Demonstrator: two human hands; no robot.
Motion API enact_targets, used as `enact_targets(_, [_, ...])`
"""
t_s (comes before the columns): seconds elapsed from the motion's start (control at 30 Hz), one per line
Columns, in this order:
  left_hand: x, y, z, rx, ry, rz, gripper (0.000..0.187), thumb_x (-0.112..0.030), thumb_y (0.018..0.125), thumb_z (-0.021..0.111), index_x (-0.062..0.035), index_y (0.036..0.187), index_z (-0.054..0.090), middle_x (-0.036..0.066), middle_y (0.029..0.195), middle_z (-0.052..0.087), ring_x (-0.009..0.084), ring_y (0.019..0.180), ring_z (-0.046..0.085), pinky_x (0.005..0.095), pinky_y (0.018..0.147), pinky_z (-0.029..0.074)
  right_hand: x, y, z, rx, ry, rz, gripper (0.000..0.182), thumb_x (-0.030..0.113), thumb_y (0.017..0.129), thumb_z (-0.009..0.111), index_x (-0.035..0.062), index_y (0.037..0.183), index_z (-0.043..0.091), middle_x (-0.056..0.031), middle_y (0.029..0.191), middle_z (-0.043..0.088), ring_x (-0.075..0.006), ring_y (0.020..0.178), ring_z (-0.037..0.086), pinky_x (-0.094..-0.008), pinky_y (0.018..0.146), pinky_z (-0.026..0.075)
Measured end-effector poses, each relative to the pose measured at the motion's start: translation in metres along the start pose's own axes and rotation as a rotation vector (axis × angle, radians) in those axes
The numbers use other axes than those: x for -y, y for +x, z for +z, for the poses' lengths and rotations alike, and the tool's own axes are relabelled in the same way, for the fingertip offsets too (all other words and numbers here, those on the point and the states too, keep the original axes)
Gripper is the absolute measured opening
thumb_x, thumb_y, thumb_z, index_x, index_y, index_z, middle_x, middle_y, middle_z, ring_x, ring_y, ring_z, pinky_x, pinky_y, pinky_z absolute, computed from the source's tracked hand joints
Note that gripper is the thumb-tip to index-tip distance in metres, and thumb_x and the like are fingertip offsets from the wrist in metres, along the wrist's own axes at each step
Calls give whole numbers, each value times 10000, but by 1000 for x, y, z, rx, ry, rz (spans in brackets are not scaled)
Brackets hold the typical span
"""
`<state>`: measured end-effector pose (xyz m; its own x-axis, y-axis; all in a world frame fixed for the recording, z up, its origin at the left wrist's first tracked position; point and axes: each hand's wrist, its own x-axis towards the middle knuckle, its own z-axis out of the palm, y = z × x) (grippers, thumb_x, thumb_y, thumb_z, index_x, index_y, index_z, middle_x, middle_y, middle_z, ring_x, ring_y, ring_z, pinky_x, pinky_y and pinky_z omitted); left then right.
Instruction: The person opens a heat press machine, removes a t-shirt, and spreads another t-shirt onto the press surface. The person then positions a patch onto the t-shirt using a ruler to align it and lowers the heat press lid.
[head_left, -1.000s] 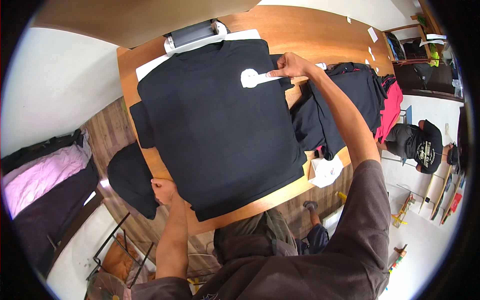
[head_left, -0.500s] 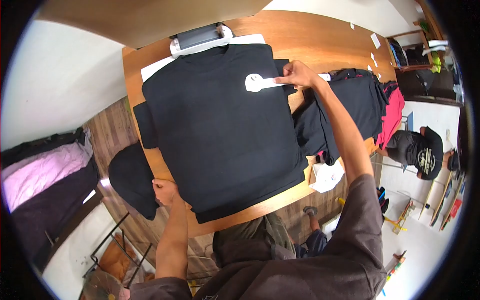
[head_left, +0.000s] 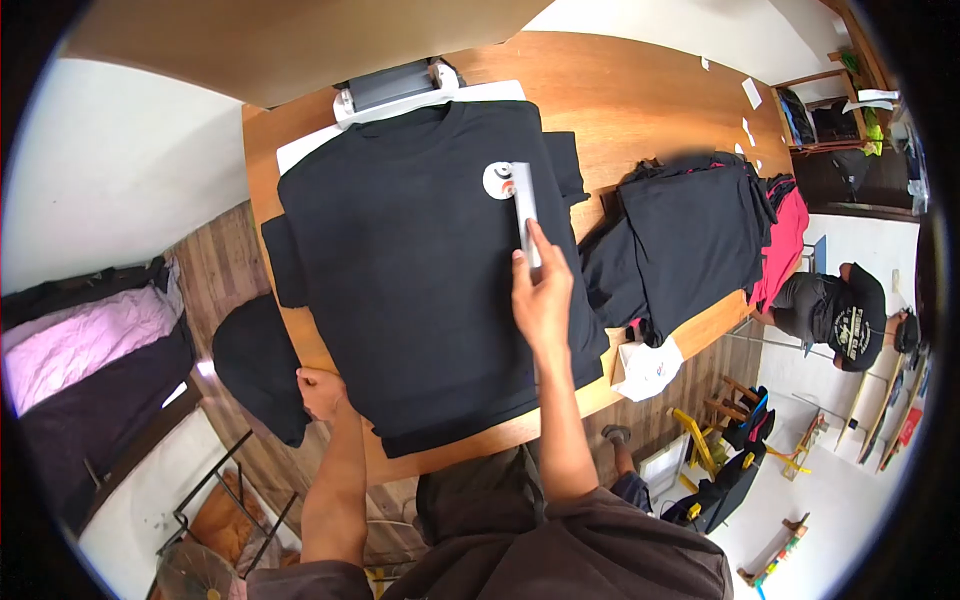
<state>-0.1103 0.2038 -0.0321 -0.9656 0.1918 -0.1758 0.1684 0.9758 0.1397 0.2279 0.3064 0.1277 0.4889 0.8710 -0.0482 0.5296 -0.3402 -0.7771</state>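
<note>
A black T-shirt (head_left: 410,270) lies spread flat on a white board (head_left: 300,155) on the wooden table. On its upper right chest sits a round white patch (head_left: 497,181) with a dark and orange print. My right hand (head_left: 545,295) pinches a flat pale strip (head_left: 524,205), like a ruler, which points away from me with its far end at the patch's right edge. My left hand (head_left: 322,393) is closed at the table's near left edge, beside a black cloth (head_left: 258,370) hanging there; what its fingers hold is hidden.
A grey-and-white device (head_left: 395,90) stands behind the collar. More black garments (head_left: 690,240) and a pinkish-red one (head_left: 787,235) are piled to the right, near a crumpled white item (head_left: 648,368) at the table edge. Another person (head_left: 840,315) is at far right.
My right hand has come down and left toward me, turning the strip from crosswise to lengthwise and uncovering more of the patch. My left hand stays at the table edge.
</note>
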Motion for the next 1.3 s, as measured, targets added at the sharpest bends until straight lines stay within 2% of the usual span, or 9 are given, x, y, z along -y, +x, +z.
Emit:
enact_targets(0.07, [3,3,7,-38,8,11,592,-540,1079,382,-155,1282,785,155,1158,793,429,1056,741,516,919,579,11,-3,9,11,-21,28,450,57,1012,641,29,1461,638,-166,883,588,-280,717,603,-419,695,498])
enact_targets(0.13, [-5,-2,1,7,-22,3,624,-551,1079,350,-143,1311,762,184,1194,775,453,1096,717,544,965,551,2,-2,19,-26,-133,-33,448,54,1016,657,37,1463,637,-133,851,544,-236,655,564,-397,657,487])
enact_targets(0.23, [-4,-3,-4,45,-36,-4,638,-557,1079,338,-138,1328,749,200,1211,766,468,1122,701,566,985,538,2,2,21,-52,-183,0,421,88,1018,655,11,1432,660,-139,868,558,-285,707,602,-437,696,503])
enact_targets(0.47, [-9,-11,-7,-4,-43,-29,626,-563,1079,341,-163,1341,745,169,1236,765,455,1145,698,563,988,543,-4,-3,23,-62,-150,-42,410,69,1002,665,5,1407,675,-144,893,588,-306,747,648,-437,721,534])
enact_targets(0.6, [-13,-13,-10,-2,-7,-44,619,-557,1084,336,-173,1330,754,151,1235,770,440,1140,706,546,989,548,0,-3,25,-49,-140,-23,439,67,981,681,2,1415,663,-158,1035,591,-302,748,657,-432,709,547])
enact_targets(0.63, [-13,-13,-10,-7,-7,-31,616,-553,1085,337,-173,1324,758,151,1226,772,438,1130,710,544,983,552,-2,-4,27,-44,-150,-31,452,58,970,685,1,1418,657,-162,1112,571,-298,739,655,-425,700,551])
enact_targets(0.93, [-13,-16,-11,-27,-8,-32,612,-548,1089,339,-170,1307,769,153,1202,779,439,1105,720,550,968,559,7,-9,29,-40,-286,-9,430,71,969,660,-5,1392,666,-188,1207,548,-356,769,709,-472,684,576])
enact_targets(1.13, [-10,-11,-7,-9,-7,-28,619,-548,1087,340,-158,1324,759,154,1213,776,445,1115,717,551,978,554,1,-7,32,-31,-342,-53,395,80,981,643,-2,1367,675,-215,1256,540,-346,677,703,-449,603,573])
enact_targets(1.3, [-18,-18,-13,-17,-2,-34,618,-548,1084,343,-159,1329,757,151,1217,776,443,1120,715,549,976,553,5,0,26,18,-376,-28,383,85,986,646,13,1359,690,-210,1245,551,-341,617,685,-447,594,569])
